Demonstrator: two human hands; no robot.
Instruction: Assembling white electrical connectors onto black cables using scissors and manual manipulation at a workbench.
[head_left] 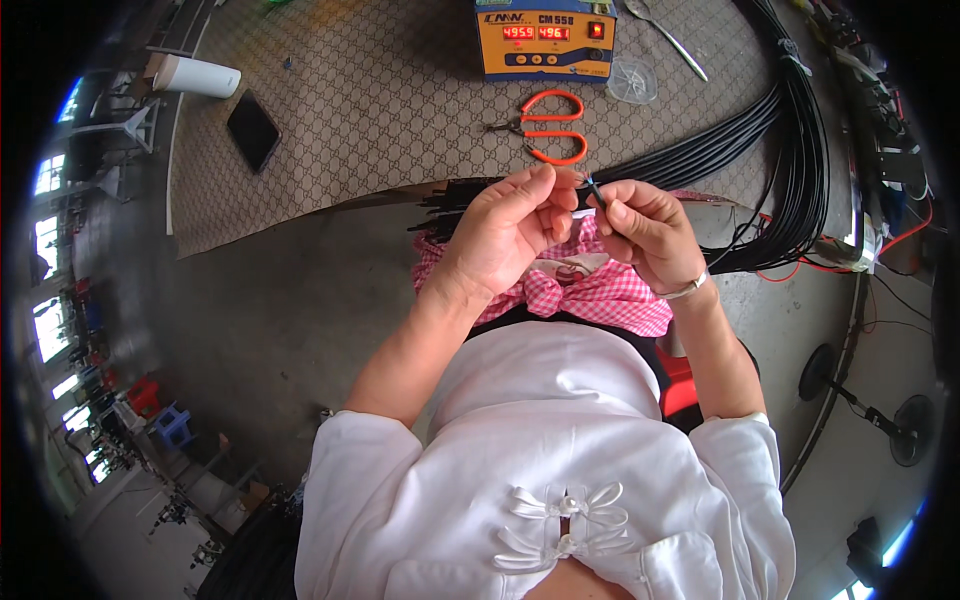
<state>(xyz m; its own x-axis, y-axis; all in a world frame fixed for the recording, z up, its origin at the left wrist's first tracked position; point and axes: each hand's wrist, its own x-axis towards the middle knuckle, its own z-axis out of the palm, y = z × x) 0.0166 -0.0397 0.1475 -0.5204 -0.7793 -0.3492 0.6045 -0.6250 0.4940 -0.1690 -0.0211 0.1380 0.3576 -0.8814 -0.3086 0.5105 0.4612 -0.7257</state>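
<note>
Close together over the near edge of the table, my two hands work at the end of a black cable [598, 193]. My right hand [655, 232] pinches this cable between thumb and fingers, and thin bluish wires stick out of its tip. Beside those wires, the thumb and forefinger of my left hand [512, 222] are closed; what they hold is too small to make out. Just beyond my hands lie scissors [553, 133] with orange handles, their short blades toward the left. A bundle of black cables [700, 140] runs behind my right hand, with cut ends [450, 207] showing past my left hand.
A yellow and blue box [545, 60] with red digital displays stands at the back. Beside it are a clear round dish [632, 82] and a metal spoon [682, 48]. A phone [253, 131] and white tumbler [197, 76] lie left. Pink checked cloth [630, 300] covers my lap.
</note>
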